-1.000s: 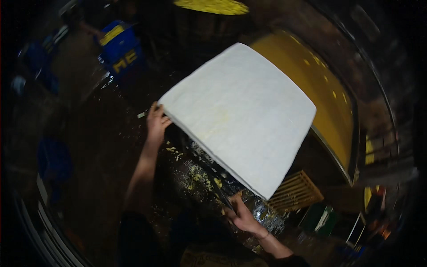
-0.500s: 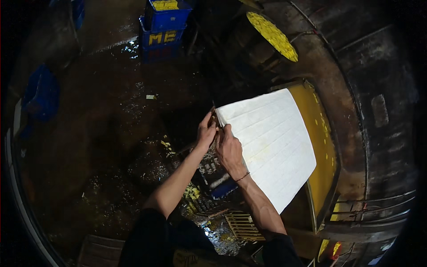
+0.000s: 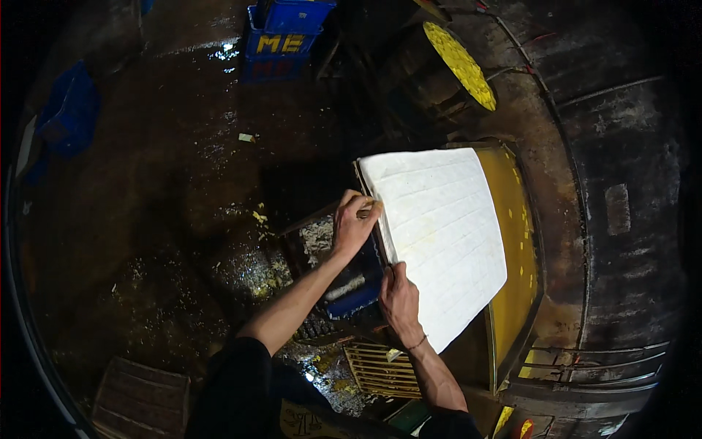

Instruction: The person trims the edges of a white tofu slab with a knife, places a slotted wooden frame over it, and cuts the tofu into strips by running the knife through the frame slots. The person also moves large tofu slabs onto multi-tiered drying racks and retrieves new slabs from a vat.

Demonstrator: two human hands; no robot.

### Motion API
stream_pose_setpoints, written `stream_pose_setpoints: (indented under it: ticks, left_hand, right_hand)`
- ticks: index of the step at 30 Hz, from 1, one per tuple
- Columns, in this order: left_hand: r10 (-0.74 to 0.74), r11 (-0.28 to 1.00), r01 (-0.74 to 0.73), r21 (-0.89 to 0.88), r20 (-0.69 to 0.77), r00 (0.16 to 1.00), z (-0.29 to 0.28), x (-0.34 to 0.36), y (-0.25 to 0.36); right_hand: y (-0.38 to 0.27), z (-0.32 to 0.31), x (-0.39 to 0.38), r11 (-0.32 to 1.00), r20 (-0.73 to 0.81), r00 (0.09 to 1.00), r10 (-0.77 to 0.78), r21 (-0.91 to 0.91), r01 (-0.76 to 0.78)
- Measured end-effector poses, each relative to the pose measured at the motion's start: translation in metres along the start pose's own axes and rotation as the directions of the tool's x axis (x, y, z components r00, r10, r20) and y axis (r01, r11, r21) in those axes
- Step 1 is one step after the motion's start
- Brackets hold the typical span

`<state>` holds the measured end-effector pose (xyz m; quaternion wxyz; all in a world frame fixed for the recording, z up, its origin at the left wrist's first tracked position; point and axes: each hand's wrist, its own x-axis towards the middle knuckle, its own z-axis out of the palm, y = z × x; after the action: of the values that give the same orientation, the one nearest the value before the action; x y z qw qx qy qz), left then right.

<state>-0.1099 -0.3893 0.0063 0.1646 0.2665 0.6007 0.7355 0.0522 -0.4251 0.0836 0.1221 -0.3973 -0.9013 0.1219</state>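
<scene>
A white grooved sheet (image 3: 439,241) lies at a slant over the near-left part of a rectangular pan of yellow material (image 3: 512,249). My left hand (image 3: 355,223) grips the sheet's dark-backed left edge toward its upper end, fingers curled. Lower on the same edge, my right hand (image 3: 401,300) is closed round the border. What lies under the sheet is mostly hidden. Just left of this edge, below my hands, is a blue container (image 3: 344,304) with pale debris.
Stacked blue crates (image 3: 285,22) stand at the top, another blue bin (image 3: 69,110) at far left. A barrel holds yellow pieces (image 3: 461,62). A slatted yellow rack (image 3: 376,366) is below, a brown crate (image 3: 142,399) lower left, metal bars (image 3: 599,358) at right, scraps on the wet floor.
The sheet has turned and come down over the pan. My right hand moved up to the upper corner, then back down the edge. My left hand shifted slightly down. The view has swung too.
</scene>
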Motion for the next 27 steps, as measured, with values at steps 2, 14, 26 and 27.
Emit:
stream_pose_setpoints:
  ticks: [2, 14, 26, 27]
  left_hand:
    - [0.005, 1.0, -0.005, 0.017, 0.012, 1.0, 0.007, -0.033, 0.001]
    - [-0.088, 0.993, 0.091, -0.07, 0.047, 0.995, 0.049, -0.25, 0.031]
    - [-0.877, 0.425, 0.739, -0.523, -0.035, 0.479, 0.054, -0.358, 0.002]
    - [-0.917, 0.354, 0.794, -0.495, -0.019, 0.398, 0.041, -0.353, -0.017]
  right_hand:
    - [0.013, -0.007, -0.033, 0.999, 0.009, 1.0, 0.029, -0.028, -0.029]
    - [0.078, -0.066, -0.215, 0.993, 0.128, 0.986, 0.108, -0.059, -0.101]
    - [0.074, -0.026, -0.298, 0.843, 0.225, 0.884, 0.409, 0.279, -0.461]
    - [0.063, -0.022, -0.296, 0.789, 0.247, 0.865, 0.437, 0.357, -0.5]
